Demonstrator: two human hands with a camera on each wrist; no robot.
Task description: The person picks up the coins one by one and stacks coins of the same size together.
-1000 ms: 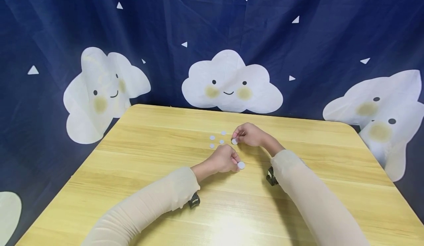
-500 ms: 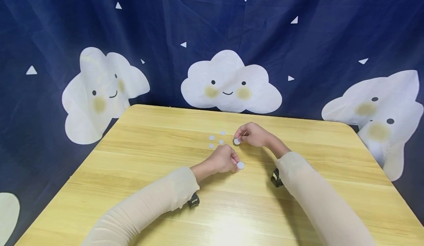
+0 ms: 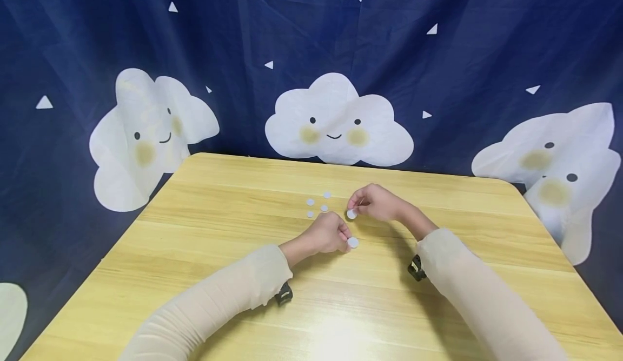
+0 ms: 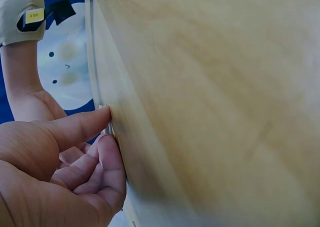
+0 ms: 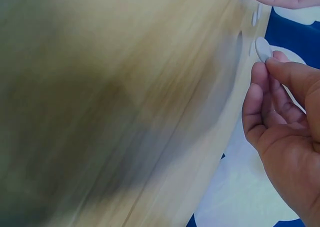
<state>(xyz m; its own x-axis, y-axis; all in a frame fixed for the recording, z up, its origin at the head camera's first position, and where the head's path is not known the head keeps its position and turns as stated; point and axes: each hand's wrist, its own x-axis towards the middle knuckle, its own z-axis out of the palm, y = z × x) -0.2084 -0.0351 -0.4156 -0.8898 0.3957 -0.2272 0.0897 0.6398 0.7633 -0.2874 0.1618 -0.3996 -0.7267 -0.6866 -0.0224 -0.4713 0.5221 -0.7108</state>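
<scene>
My left hand (image 3: 327, 233) pinches a flat white disc (image 3: 352, 242) by its left edge, low over the middle of the wooden table. In the left wrist view the disc shows only as a thin pale edge at the thumb and fingertips. Behind and right of it, my right hand (image 3: 378, 203) holds a second white disc (image 5: 263, 49) between thumb and fingers. That disc faces up at a tilt, and most of it sticks out beyond the fingertips. Several more white discs, among them a nearer one (image 3: 310, 214) and a farther one (image 3: 327, 194), lie flat and apart behind the left hand.
The light wooden table (image 3: 194, 274) has rounded back corners. A dark blue curtain (image 3: 229, 37) with white clouds hangs right behind its back edge. Black wrist cameras, such as the right one (image 3: 416, 268), sit under both sleeve cuffs.
My right hand has moved slightly right and toward me with its disc, away from the discs on the table. My left hand and its disc have stayed nearly still.
</scene>
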